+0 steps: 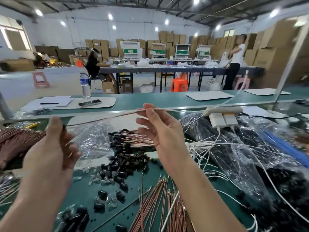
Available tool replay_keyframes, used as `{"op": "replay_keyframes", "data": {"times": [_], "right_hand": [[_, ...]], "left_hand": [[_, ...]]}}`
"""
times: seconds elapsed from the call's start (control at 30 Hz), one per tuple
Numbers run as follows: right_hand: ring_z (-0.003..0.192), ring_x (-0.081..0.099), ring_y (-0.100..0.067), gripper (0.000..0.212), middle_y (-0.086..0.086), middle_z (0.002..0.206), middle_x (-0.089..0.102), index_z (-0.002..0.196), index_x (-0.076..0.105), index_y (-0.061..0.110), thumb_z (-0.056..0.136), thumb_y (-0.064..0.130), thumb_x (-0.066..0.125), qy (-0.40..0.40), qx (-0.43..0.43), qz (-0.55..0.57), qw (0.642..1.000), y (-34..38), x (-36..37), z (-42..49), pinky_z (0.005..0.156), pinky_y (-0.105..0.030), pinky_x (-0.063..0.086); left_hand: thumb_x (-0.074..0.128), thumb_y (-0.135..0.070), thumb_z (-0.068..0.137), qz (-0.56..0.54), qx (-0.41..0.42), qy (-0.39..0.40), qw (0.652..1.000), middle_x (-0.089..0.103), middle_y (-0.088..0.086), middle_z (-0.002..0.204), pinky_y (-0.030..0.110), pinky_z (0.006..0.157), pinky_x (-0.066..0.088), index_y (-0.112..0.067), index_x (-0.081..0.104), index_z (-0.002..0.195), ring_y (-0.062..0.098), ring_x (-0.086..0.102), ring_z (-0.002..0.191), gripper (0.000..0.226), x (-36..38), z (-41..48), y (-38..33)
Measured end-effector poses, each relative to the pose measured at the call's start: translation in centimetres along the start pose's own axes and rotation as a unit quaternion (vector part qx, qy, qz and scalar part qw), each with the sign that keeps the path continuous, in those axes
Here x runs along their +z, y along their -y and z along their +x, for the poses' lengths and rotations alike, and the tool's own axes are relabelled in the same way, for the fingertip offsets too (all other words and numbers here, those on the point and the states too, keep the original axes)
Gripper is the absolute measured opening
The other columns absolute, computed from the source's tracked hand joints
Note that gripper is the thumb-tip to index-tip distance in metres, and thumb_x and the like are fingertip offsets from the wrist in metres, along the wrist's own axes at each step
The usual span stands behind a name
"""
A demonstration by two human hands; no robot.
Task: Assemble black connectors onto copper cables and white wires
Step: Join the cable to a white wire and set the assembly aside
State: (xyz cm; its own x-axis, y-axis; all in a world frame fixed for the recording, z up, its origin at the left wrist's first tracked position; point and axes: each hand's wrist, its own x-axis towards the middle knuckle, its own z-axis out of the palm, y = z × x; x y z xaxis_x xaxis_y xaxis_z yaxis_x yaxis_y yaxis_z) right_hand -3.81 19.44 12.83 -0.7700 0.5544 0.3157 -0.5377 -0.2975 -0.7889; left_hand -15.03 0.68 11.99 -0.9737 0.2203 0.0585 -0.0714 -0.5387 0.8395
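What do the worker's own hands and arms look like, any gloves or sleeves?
No gloves: the left hand and right hand are bare. The left forearm and right forearm are uncovered to the picture's edge, with no sleeve, watch or bracelet showing. The left hand is motion-blurred, so a ring cannot be ruled out.

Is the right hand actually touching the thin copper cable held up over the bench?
Touching. Head view: the right hand pinches the thin copper cable between its fingertips, and the cable runs straight through them with no gap.
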Motion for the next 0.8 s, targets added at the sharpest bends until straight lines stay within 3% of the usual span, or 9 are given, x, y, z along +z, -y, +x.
{"op": "replay_keyframes", "data": {"times": [0.1,0.17,0.23,0.3,0.37,0.47,0.63,0.73,0.8], "right_hand": [[0.091,0.074,-0.021,0.013,-0.012,0.101,0.076,0.102,0.072,0.009,0.099,0.016,0.062,-0.091,0.026,-0.045,0.994,0.5,-2.5,4.0,0.079,-0.03,0.062],[0.102,0.072,-0.027,0.026,-0.023,0.11,0.068,0.12,0.061,-0.004,0.101,0.013,0.061,-0.158,0.127,-0.067,0.977,0.2,-4.9,5.5,0.089,-0.035,0.061],[0.105,0.068,-0.029,0.033,-0.029,0.112,0.06,0.133,0.051,-0.003,0.103,0.008,0.057,-0.18,0.233,-0.077,0.953,-0.7,-7.3,5.2,0.088,-0.037,0.06],[0.099,0.068,-0.028,0.029,-0.029,0.114,0.063,0.131,0.052,-0.005,0.103,0.005,0.052,-0.191,0.265,-0.069,0.943,-2.0,-9.1,4.0,0.082,-0.034,0.06],[0.089,0.069,-0.025,0.022,-0.024,0.109,0.069,0.12,0.059,-0.008,0.101,0.002,0.053,-0.197,0.254,-0.053,0.945,-3.2,-10.2,3.1,0.079,-0.03,0.06],[0.08,0.067,-0.022,0.015,-0.019,0.1,0.069,0.113,0.061,-0.003,0.103,0.004,0.051,-0.206,0.234,-0.054,0.949,-3.9,-10.2,2.1,0.074,-0.028,0.06],[0.077,0.065,-0.02,0.023,-0.014,0.098,0.068,0.121,0.059,0.002,0.106,0.004,0.042,-0.184,0.201,-0.129,0.954,-4.2,-9.3,1.1,0.073,-0.029,0.059],[0.075,0.064,-0.018,0.025,-0.012,0.101,0.068,0.123,0.059,0.004,0.107,0.007,0.04,-0.167,0.19,-0.177,0.951,-4.4,-8.8,0.0,0.071,-0.027,0.057],[0.075,0.065,-0.017,0.025,-0.011,0.104,0.068,0.122,0.06,0.007,0.107,0.008,0.04,-0.163,0.187,-0.201,0.948,-4.7,-8.4,-0.8,0.07,-0.027,0.057]], "left_hand": [[0.073,-0.049,0.082,0.032,-0.081,0.025,0.996,0.071,-0.003,0.083,0.022,0.048,0.053,-0.009,0.059,0.113,0.005,0.062,0.054,0.052,3.8,4.0,2.1],[0.068,-0.039,0.092,0.065,-0.153,0.063,0.984,0.07,0.011,0.103,0.026,0.05,0.059,-0.002,0.055,0.112,0.014,0.071,0.073,0.044,6.5,5.1,3.7],[0.063,-0.029,0.099,0.141,-0.198,0.068,0.968,0.06,0.021,0.12,0.033,0.06,0.064,-0.005,0.05,0.115,0.026,0.069,0.094,0.032,7.0,5.6,5.6],[0.061,-0.024,0.101,0.227,-0.205,0.087,0.948,0.06,0.02,0.121,0.035,0.063,0.063,-0.005,0.053,0.115,0.029,0.069,0.099,0.024,5.7,5.3,7.5],[0.059,-0.024,0.102,0.308,-0.201,0.152,0.917,0.069,0.014,0.11,0.031,0.063,0.061,-0.004,0.057,0.117,0.025,0.075,0.087,0.025,4.1,4.2,9.3],[0.057,-0.031,0.103,0.461,-0.237,0.271,0.811,0.073,0.005,0.08,0.028,0.059,0.057,0.0,0.065,0.104,0.019,0.072,0.063,0.032,2.9,1.7,10.3],[0.054,-0.051,0.1,0.763,-0.104,0.357,0.529,0.07,0.005,0.061,0.027,0.054,0.059,-0.005,0.064,0.079,0.017,0.069,0.049,0.052,2.6,-3.1,10.7],[0.056,-0.044,0.1,0.82,-0.022,0.348,0.454,0.054,0.0,0.065,0.03,0.063,0.05,-0.014,0.046,0.07,0.021,0.058,0.06,0.044,2.8,-5.6,11.7],[0.052,-0.034,0.102,0.82,-0.008,0.339,0.461,0.047,0.0,0.066,0.031,0.065,0.045,-0.014,0.039,0.067,0.02,0.049,0.058,0.042,2.9,-6.2,12.5]]}}
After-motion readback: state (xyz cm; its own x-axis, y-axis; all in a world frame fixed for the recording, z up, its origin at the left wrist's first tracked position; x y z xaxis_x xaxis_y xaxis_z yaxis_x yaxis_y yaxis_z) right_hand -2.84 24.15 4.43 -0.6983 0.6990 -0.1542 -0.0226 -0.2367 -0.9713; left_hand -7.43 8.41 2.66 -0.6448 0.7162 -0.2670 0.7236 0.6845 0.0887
